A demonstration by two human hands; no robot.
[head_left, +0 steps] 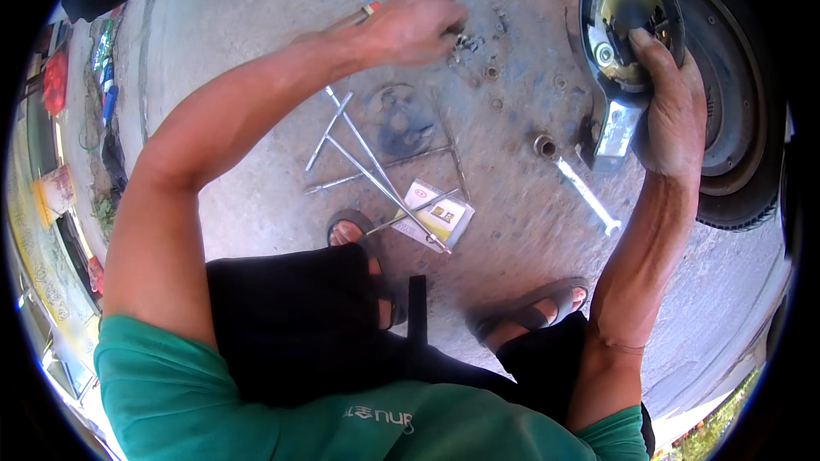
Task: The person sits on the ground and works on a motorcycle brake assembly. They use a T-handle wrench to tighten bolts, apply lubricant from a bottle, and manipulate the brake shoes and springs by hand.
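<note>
left hand is being lowered, fingers curled, onto small nuts at the concrete floor's far side | right hand is grasping brake plate against wheel | nuts lying nearer the left

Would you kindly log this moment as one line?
left hand: reaching small metal parts on concrete | right hand: holding round dark metal hub plate

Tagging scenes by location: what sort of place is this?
Probably an outdoor roadside repair spot for small vehicles. Bare concrete ground strewn with T-handle wrenches and small nuts, a tyred wheel lying flat, and a drum-brake plate in the right hand.
</note>
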